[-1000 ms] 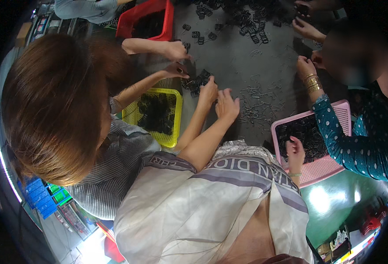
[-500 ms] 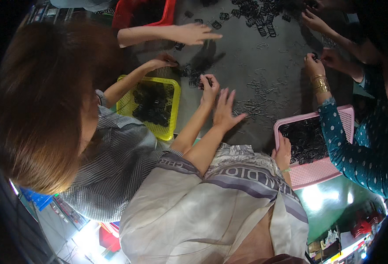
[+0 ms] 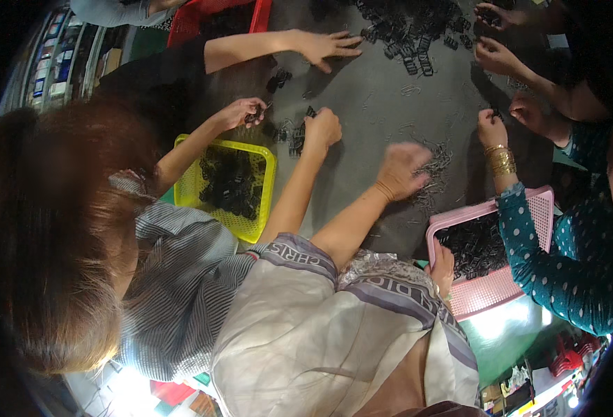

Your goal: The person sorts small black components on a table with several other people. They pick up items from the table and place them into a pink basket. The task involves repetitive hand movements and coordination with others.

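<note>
My left hand (image 3: 403, 170) is blurred, with its fingers apart, and reaches over a loose pile of thin silvery wire pieces (image 3: 435, 170) on the dark table. Its fingertips are beside the pile, and nothing shows in it. My right hand (image 3: 442, 271) is at the near left side of a pink plastic basket (image 3: 483, 302). Its fingers hook over the rim, and part of them is hidden. Many small black buckle-like parts (image 3: 473, 247) fill that basket.
A striped-shirt neighbour's hands (image 3: 324, 128) work with black parts at my left, behind a yellow basket (image 3: 268, 187). More black parts (image 3: 410, 31) lie heaped at the far side. A red bin (image 3: 259, 17) stands far left. Another person's gold-braceleted hand (image 3: 492, 128) is at the right.
My left hand has moved right, toward the wire pieces. My right hand stays at the pink basket. The neighbour's right hand has turned, and the view has shifted slightly.
</note>
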`<action>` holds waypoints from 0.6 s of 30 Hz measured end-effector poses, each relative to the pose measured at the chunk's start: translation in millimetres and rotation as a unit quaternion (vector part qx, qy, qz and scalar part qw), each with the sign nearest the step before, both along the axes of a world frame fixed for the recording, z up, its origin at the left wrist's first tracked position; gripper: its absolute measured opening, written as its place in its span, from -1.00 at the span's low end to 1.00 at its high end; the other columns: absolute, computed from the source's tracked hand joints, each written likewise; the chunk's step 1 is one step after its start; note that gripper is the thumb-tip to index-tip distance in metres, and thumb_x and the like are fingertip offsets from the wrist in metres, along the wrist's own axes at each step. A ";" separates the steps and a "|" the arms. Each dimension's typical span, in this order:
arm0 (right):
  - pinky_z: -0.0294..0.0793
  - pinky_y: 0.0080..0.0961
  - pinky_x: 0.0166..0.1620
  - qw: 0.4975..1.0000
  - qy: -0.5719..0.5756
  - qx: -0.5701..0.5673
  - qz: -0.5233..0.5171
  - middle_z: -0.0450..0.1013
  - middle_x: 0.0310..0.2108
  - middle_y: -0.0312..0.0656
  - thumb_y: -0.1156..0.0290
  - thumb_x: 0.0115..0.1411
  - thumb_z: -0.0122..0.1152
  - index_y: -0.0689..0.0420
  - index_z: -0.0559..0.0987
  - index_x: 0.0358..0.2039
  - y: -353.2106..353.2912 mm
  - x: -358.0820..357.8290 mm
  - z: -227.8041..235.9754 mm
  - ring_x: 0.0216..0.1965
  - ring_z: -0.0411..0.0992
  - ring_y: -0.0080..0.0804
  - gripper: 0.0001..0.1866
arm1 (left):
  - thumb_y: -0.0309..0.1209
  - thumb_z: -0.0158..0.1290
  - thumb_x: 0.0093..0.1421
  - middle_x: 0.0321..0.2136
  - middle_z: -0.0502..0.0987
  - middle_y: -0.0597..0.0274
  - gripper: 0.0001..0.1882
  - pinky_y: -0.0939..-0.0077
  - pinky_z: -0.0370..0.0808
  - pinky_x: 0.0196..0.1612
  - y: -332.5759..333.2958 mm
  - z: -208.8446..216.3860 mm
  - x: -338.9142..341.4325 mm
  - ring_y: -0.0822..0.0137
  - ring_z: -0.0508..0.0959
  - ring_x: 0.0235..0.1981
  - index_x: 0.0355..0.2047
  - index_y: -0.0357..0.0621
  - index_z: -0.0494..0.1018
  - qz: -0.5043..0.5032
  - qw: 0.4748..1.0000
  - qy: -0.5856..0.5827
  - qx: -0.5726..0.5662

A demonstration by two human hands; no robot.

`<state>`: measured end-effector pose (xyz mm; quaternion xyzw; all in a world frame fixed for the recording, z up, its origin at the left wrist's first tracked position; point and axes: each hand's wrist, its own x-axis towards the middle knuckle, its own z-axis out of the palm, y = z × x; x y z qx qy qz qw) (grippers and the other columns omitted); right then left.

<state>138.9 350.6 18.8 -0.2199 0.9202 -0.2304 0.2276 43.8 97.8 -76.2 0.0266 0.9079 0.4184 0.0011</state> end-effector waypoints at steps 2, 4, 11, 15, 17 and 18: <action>0.28 -0.25 -0.11 1.000 -0.005 0.009 -0.009 0.28 -0.20 -0.03 0.60 -0.31 0.18 0.11 0.23 0.12 4.6 4.9 -9.7 -0.19 0.26 -0.05 -0.17 | -0.04 0.04 0.00 0.12 0.16 -0.01 -0.27 -0.04 -0.07 0.17 -41.2 7.9 -22.9 0.00 0.09 0.18 0.12 -0.12 0.14 0.179 0.976 0.002 -0.127; 0.30 -0.25 -0.13 1.000 -0.006 0.013 -0.025 0.29 -0.21 -0.05 0.59 -0.30 0.18 0.09 0.25 0.11 0.5 7.2 -8.3 -0.20 0.27 -0.06 -0.19 | -0.03 0.02 0.02 0.16 0.11 -0.01 -0.26 -0.03 -0.10 0.19 -61.2 -2.5 -48.4 0.03 0.03 0.21 0.14 -0.14 0.11 0.253 0.944 0.033 -0.209; 0.29 -0.24 -0.12 0.998 -0.028 0.018 -0.055 0.29 -0.21 -0.05 0.59 -0.31 0.24 0.09 0.27 0.09 -14.4 -0.1 -4.0 -0.18 0.27 -0.04 -0.18 | -0.05 -0.01 0.04 0.17 0.10 0.05 -0.31 0.00 -0.10 0.22 -15.0 -3.3 -112.5 0.09 0.00 0.24 0.12 -0.12 0.16 -0.003 0.984 0.053 -0.168; 0.30 -0.22 -0.12 0.998 -0.034 -0.004 -0.045 0.29 -0.22 -0.04 0.58 -0.28 0.20 0.11 0.28 0.08 -10.3 -2.8 -12.9 -0.19 0.28 -0.02 -0.23 | -0.21 0.06 0.01 0.06 0.25 0.06 -0.49 0.03 -0.01 0.20 29.6 -15.4 -109.4 0.08 0.13 0.18 -0.03 -0.13 0.32 -0.153 0.984 0.093 0.007; 0.30 -0.20 -0.13 0.999 -0.035 -0.020 -0.023 0.29 -0.23 -0.02 0.56 -0.25 0.18 0.14 0.28 0.07 -4.5 -5.4 -22.8 -0.20 0.29 -0.01 -0.27 | -0.26 0.09 -0.01 0.02 0.28 0.04 -0.54 0.01 0.01 0.20 24.7 -24.4 -113.5 0.03 0.16 0.16 -0.07 -0.11 0.35 -0.099 0.985 0.106 0.094; 0.31 -0.19 -0.14 0.998 -0.028 -0.019 -0.044 0.29 -0.23 -0.01 0.55 -0.24 0.16 0.16 0.29 0.06 -5.8 1.6 -26.3 -0.21 0.29 0.00 -0.28 | -0.27 0.09 -0.01 0.04 0.26 0.01 -0.54 -0.01 -0.03 0.21 19.1 -24.4 -133.8 0.01 0.13 0.17 -0.07 -0.10 0.36 -0.033 0.991 0.119 0.051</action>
